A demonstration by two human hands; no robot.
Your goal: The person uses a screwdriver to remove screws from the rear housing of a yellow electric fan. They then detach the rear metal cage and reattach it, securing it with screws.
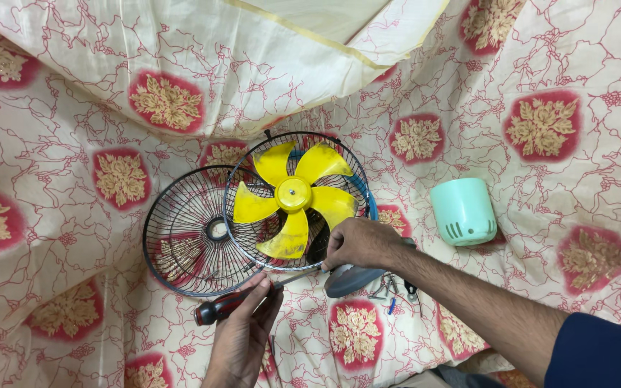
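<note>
Left hand (242, 334): fingers closed around the screwdriver (253, 296).
Screwdriver axis: tip points right, toward the fan cage (292, 205).
Right hand (359, 244): nearer, fingers gripping the cage rim.

Fan blades (292, 197): yellow, grimy.
Wire guards (195, 237): black.
Screwdriver (228, 305): dark red and black handle.
Motor cover (463, 212): mint green.
Bedsheet (73, 179): cream, red vine lines, red patches with gold florals.
Sleeve (601, 352): navy.

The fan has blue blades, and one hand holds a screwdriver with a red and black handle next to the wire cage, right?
Not quite. The head view shows the fan blades are yellow, not blue. The rest holds: the left hand holds a screwdriver with a red and black handle, next to the wire cage.
</note>
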